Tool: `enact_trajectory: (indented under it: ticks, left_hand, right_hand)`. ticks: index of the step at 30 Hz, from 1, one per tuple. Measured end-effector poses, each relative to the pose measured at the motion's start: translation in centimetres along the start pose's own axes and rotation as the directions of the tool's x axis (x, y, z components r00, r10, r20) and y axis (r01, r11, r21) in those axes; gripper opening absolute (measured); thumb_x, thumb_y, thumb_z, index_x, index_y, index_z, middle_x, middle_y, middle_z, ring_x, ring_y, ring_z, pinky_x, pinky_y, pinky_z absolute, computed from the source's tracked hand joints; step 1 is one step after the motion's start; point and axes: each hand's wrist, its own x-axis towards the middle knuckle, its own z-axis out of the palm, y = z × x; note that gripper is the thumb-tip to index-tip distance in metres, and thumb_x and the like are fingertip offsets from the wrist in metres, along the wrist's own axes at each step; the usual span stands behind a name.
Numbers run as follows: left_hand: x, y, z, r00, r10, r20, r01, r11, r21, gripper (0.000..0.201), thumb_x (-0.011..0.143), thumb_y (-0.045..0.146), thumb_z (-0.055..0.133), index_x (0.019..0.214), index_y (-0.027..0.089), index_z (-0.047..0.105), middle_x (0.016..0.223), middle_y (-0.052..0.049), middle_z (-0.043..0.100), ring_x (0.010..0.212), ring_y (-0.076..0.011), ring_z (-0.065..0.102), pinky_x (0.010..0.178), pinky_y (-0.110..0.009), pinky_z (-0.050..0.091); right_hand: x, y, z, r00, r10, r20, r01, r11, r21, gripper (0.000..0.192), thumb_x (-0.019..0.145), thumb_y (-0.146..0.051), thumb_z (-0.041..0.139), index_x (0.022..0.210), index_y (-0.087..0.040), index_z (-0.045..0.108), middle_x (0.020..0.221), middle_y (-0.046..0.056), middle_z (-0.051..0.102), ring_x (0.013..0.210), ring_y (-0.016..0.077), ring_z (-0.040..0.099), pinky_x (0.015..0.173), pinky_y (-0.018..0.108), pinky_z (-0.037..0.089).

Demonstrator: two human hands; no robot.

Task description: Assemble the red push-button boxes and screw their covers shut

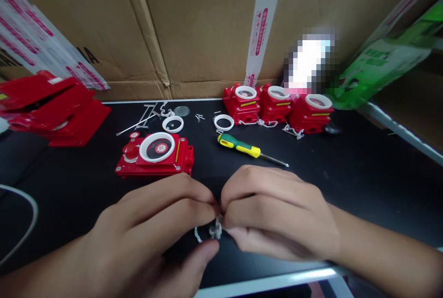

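Cardboard walls, crossed by a strip of printed tape (260, 26), were seen behind a black table (346, 173). Near its front edge the left hand (148, 229) and the right hand (277, 212) were brought together, fingertips meeting. Both were closed in a pinch on a small white chain (213, 231), which was held between them just above the table; a short loop of it was left hanging below the fingers. Just beyond the hands a red alarm box (155, 154) with a white ring on its face was laid flat. To its right a green and yellow screwdriver (244, 147) was placed, its tip pointing right. Two loose white rings (172, 124) were set farther back, near some scattered screws (199, 116) and thin metal rods (138, 122). Three more red boxes (277, 106) were lined up against the cardboard, touching one another. Red covers (51, 104) were piled at the far left.
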Motion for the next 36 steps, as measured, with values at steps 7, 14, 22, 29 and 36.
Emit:
enact_trajectory:
  ticks: [7,14,22,29,36]
  left_hand:
    - [0.2,-0.2,-0.1,0.998,0.0,0.066,0.003,0.999,-0.038,0.018,0.101,0.013,0.065,0.11,0.028,0.069,0.102,0.001,0.081,0.085,-0.013,0.082,0.083,-0.016,0.069]
    - [0.1,-0.2,-0.2,0.997,0.005,0.071,-0.002,0.999,-0.038,0.022,0.101,0.009,0.063,0.109,0.028,0.069,0.103,0.001,0.081,0.086,-0.0146,0.082,0.08,-0.018,0.069]
    - [0.0,-0.4,-0.1,0.997,-0.002,0.073,0.004,1.0,-0.026,0.027,0.104,0.007,0.059,0.115,0.028,0.07,0.108,0.001,0.083,0.093,-0.0144,0.084,0.089,-0.019,0.07]
    - [-1.0,-0.4,-0.5,0.999,0.01,0.035,-0.011,1.0,0.024,0.031,0.102,0.007,0.067,0.123,0.028,0.076,0.117,0.001,0.085,0.097,-0.0173,0.086,0.1,-0.025,0.072]
    - [-1.7,0.6,-0.8,0.995,-0.099,0.019,0.098,0.995,0.025,0.032,0.102,0.006,0.071,0.12,0.031,0.08,0.121,0.002,0.086,0.103,-0.0189,0.087,0.103,-0.027,0.071]
  right_hand:
    - [0.0,0.0,0.5,0.999,0.014,-0.043,-0.013,1.0,0.021,0.008,0.103,-0.012,0.078,0.105,-0.007,0.073,0.096,0.011,0.076,0.088,0.016,0.074,0.081,0.025,0.063]
    - [0.0,-0.8,0.6,0.993,0.109,-0.054,-0.109,0.994,0.005,0.005,0.106,-0.014,0.074,0.108,-0.009,0.073,0.096,0.01,0.078,0.089,0.0162,0.075,0.083,0.026,0.065]
    - [-0.1,-1.3,0.4,0.985,0.153,-0.073,-0.152,0.988,0.018,0.009,0.104,-0.013,0.078,0.11,-0.008,0.075,0.098,0.011,0.078,0.09,0.0165,0.076,0.085,0.027,0.065]
    - [0.1,-1.6,0.1,0.984,0.167,-0.067,-0.166,0.986,0.017,0.01,0.102,-0.014,0.081,0.108,-0.009,0.075,0.097,0.01,0.079,0.087,0.0152,0.076,0.084,0.026,0.066]
    - [0.1,-2.0,0.3,0.985,0.162,-0.065,-0.167,0.983,-0.076,0.009,0.103,-0.017,0.08,0.107,-0.013,0.073,0.094,0.006,0.078,0.086,0.0152,0.077,0.084,0.027,0.067]
